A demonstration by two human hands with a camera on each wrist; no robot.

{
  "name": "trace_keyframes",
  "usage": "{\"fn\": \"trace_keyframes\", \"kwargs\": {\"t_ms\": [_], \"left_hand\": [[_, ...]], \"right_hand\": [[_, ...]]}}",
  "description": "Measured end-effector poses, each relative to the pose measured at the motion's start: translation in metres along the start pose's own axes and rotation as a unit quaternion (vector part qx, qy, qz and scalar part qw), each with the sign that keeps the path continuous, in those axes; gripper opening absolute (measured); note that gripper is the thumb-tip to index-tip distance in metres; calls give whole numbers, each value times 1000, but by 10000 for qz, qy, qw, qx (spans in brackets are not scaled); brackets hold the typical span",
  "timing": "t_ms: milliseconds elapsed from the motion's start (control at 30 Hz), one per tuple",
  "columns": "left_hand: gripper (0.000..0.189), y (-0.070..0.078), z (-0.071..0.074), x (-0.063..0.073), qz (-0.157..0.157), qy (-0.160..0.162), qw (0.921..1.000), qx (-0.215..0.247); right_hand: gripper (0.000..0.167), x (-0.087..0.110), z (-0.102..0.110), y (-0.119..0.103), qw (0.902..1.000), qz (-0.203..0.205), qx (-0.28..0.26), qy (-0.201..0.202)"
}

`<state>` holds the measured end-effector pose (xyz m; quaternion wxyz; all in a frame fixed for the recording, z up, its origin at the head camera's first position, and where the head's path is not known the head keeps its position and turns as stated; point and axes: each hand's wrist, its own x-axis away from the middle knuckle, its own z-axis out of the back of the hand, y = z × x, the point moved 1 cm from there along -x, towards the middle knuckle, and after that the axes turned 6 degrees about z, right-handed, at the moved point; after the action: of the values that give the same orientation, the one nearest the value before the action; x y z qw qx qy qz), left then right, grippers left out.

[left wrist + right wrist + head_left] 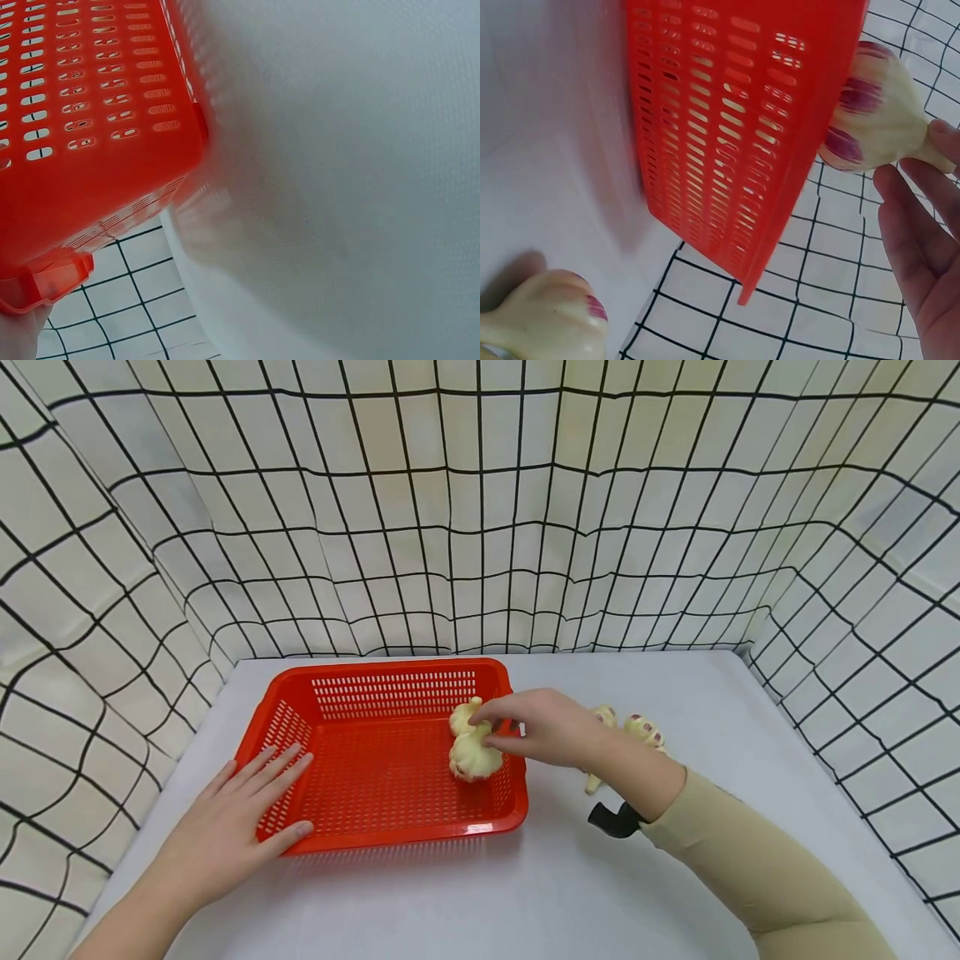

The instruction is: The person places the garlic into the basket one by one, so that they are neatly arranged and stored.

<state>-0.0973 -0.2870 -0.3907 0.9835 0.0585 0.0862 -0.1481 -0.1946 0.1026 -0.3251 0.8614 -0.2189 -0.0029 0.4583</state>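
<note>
A red plastic basket with slotted walls stands on the white table. My left hand rests on its front left corner, fingers straight over the rim. My right hand reaches over the right wall and pinches a garlic bulb by its stem. In the right wrist view this purple-streaked garlic bulb appears just over the rim, with the right fingers at its stem. Another garlic bulb is inside the basket, right behind the pinched one.
Right of the basket, more garlic lies on the table, partly hidden by my right forearm; one garlic bulb shows beyond it. A black strap hangs at the right wrist. Black netting over white cloth encloses the back and sides.
</note>
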Motion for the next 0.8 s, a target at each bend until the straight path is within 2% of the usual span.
{"fn": "trace_keyframes", "kwargs": {"t_ms": [333, 500, 600, 800], "left_hand": [[86, 0, 0, 0, -20, 28, 10000, -4], [87, 0, 0, -1, -28, 38, 10000, 12], [87, 1, 0, -1, -25, 38, 10000, 6], [86, 1, 0, -1, 35, -37, 10000, 1]], "right_hand": [[29, -4, -25, 1, 9956, 281, 292, -843], [27, -6, -34, 1, 9918, 202, 456, -1173], [25, -8, -37, 1, 9892, 212, 591, -1322], [21, -12, -44, 1, 9837, 523, 877, -1478]]}}
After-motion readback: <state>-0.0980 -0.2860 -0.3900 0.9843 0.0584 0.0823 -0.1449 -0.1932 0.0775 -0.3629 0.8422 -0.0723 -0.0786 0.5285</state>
